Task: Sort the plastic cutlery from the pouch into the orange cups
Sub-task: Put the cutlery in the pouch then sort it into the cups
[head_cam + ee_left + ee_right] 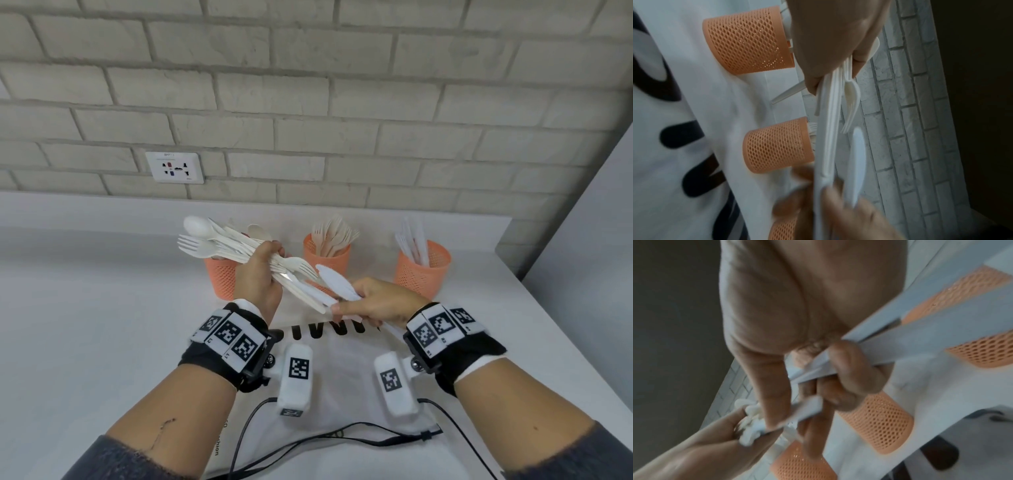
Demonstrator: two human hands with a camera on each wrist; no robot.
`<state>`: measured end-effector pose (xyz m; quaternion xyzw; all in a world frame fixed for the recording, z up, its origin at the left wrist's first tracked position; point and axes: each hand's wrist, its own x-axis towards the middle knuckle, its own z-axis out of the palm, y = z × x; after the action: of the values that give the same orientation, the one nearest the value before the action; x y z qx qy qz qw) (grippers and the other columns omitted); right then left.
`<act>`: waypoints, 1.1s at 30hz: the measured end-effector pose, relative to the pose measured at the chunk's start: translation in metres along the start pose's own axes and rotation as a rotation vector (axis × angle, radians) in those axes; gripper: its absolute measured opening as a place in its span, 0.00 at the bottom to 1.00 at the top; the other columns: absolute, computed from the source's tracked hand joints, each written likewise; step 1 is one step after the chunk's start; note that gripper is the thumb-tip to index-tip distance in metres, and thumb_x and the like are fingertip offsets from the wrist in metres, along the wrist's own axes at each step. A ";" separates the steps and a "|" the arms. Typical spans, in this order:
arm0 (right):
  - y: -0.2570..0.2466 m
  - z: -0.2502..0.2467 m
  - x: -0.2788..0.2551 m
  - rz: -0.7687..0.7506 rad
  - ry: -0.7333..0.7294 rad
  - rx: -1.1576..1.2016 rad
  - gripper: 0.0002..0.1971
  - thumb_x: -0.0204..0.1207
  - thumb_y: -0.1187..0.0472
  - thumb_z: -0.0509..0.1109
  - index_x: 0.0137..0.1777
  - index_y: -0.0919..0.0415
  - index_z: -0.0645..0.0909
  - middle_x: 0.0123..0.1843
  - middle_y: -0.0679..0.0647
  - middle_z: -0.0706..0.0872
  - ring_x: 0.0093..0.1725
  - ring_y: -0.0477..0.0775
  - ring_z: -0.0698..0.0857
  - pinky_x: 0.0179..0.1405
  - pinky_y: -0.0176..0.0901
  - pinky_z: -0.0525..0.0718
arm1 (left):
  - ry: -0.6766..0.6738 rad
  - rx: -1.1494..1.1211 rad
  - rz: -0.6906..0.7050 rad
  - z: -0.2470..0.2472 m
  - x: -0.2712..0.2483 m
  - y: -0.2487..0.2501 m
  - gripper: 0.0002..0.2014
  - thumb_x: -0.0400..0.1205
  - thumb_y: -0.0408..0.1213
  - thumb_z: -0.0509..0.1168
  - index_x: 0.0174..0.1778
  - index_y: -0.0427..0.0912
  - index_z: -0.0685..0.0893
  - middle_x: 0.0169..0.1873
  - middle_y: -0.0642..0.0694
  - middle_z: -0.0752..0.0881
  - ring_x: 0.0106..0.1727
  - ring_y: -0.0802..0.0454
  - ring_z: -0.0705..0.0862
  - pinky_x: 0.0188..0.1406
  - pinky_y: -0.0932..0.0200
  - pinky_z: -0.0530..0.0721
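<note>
Left hand [260, 274] grips mixed cutlery bundle [219, 240] | right hand [373, 301] pinches knife [334, 279] | middle cup [327, 260]: forks | right cup [423, 270]: knives

Wall: pale grey-white brick [308, 102], laid in staggered courses.
Socket: a white outlet plate [174, 167] is mounted low on the brick.
Counter: a white worktop [85, 291] is butted against the wall.

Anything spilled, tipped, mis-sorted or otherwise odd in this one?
Nothing stands out. All three orange cups stand upright: the middle cup holds forks, the right cup knives. The left hand grips a mixed bundle; the right hand pinches a knife.
</note>
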<state>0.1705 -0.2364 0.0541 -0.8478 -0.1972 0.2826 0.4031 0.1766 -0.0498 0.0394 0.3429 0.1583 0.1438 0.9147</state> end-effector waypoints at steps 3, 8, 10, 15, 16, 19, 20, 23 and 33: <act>0.001 0.006 0.004 -0.016 0.051 0.087 0.11 0.78 0.55 0.68 0.53 0.63 0.83 0.32 0.50 0.86 0.26 0.44 0.78 0.21 0.32 0.71 | -0.011 0.029 0.000 0.004 -0.003 -0.006 0.10 0.75 0.21 0.62 0.29 0.37 0.75 0.21 0.45 0.76 0.22 0.54 0.78 0.35 0.55 0.80; 0.012 -0.008 -0.004 0.033 -0.071 0.030 0.11 0.79 0.58 0.66 0.56 0.65 0.81 0.33 0.49 0.87 0.37 0.50 0.84 0.30 0.35 0.75 | 0.028 0.030 0.022 0.000 0.001 0.006 0.10 0.74 0.21 0.61 0.29 0.37 0.75 0.22 0.45 0.75 0.21 0.53 0.78 0.38 0.51 0.81; 0.012 -0.005 -0.006 0.010 -0.119 0.051 0.08 0.81 0.59 0.64 0.54 0.61 0.80 0.34 0.50 0.86 0.36 0.46 0.84 0.29 0.31 0.75 | 0.033 0.043 0.031 0.000 0.001 0.005 0.10 0.75 0.21 0.61 0.29 0.37 0.75 0.21 0.46 0.75 0.20 0.53 0.78 0.36 0.53 0.82; 0.007 0.006 -0.001 -0.117 -0.067 0.032 0.13 0.83 0.57 0.59 0.58 0.66 0.78 0.35 0.54 0.80 0.34 0.45 0.79 0.41 0.30 0.79 | -0.007 0.090 0.035 0.007 -0.007 -0.003 0.10 0.75 0.21 0.60 0.31 0.37 0.75 0.24 0.45 0.75 0.21 0.53 0.78 0.30 0.58 0.81; 0.010 0.004 -0.002 -0.124 -0.089 0.038 0.11 0.84 0.57 0.58 0.57 0.63 0.78 0.33 0.52 0.78 0.32 0.43 0.77 0.39 0.28 0.77 | -0.010 0.096 0.044 0.006 -0.007 0.000 0.10 0.75 0.20 0.59 0.31 0.38 0.74 0.24 0.45 0.75 0.21 0.53 0.78 0.32 0.57 0.80; 0.023 -0.009 -0.010 -0.098 -0.179 0.082 0.07 0.84 0.60 0.57 0.53 0.56 0.77 0.31 0.50 0.76 0.28 0.41 0.77 0.36 0.30 0.79 | 0.008 0.084 0.054 -0.001 0.001 0.016 0.13 0.75 0.22 0.61 0.25 0.39 0.77 0.22 0.46 0.76 0.24 0.52 0.77 0.34 0.56 0.80; 0.028 -0.012 -0.012 -0.076 -0.198 0.121 0.07 0.84 0.61 0.57 0.51 0.57 0.77 0.31 0.51 0.76 0.27 0.41 0.78 0.34 0.32 0.80 | 0.032 0.078 0.048 -0.005 0.006 0.020 0.12 0.74 0.24 0.62 0.25 0.39 0.78 0.22 0.46 0.76 0.24 0.51 0.78 0.34 0.56 0.81; 0.044 -0.015 -0.016 -0.054 -0.207 0.227 0.07 0.84 0.63 0.57 0.46 0.58 0.76 0.31 0.51 0.81 0.25 0.44 0.81 0.29 0.36 0.82 | 0.114 0.034 0.042 -0.013 0.013 0.028 0.12 0.66 0.25 0.66 0.43 0.38 0.75 0.26 0.44 0.76 0.26 0.50 0.78 0.34 0.55 0.81; 0.027 -0.030 -0.015 -0.184 0.168 0.304 0.09 0.85 0.62 0.55 0.57 0.58 0.76 0.32 0.51 0.76 0.28 0.46 0.76 0.35 0.40 0.78 | -0.212 0.252 -0.120 0.003 -0.014 -0.008 0.05 0.77 0.21 0.62 0.43 0.34 0.77 0.25 0.44 0.76 0.23 0.56 0.78 0.26 0.64 0.81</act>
<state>0.1808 -0.2782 0.0528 -0.7761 -0.1946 0.1994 0.5657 0.1662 -0.0627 0.0388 0.4580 0.0979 0.0312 0.8830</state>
